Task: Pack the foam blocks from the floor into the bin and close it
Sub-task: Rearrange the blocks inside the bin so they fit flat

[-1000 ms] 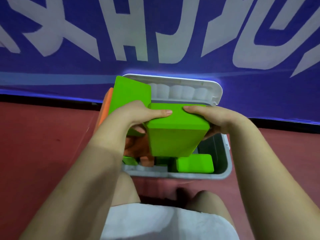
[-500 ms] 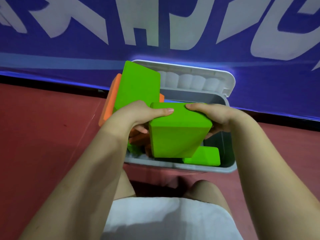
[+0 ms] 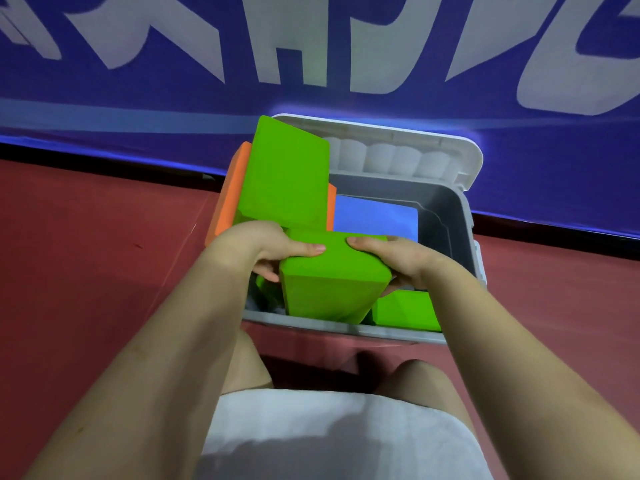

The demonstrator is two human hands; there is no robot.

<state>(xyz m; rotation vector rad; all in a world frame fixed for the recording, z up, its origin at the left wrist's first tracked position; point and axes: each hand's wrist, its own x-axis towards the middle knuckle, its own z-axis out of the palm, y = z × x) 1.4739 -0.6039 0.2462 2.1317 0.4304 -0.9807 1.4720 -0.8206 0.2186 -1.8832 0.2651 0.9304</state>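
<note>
Your left hand (image 3: 273,251) and right hand (image 3: 391,259) clamp the big green block (image 3: 332,285) from either side, thumbs on top, holding it tilted over the near half of the grey bin (image 3: 446,216). You're mid-placement, I'd say: next, lower it flat. Just beyond your left hand an upright green block (image 3: 287,174) and an orange block (image 3: 230,192) stick up above the rim. Beyond your right hand lies a blue block (image 3: 375,216), with open room to its right. A small green block (image 3: 405,311) sits beneath your right wrist. The lid (image 3: 398,147) stands open behind.
</note>
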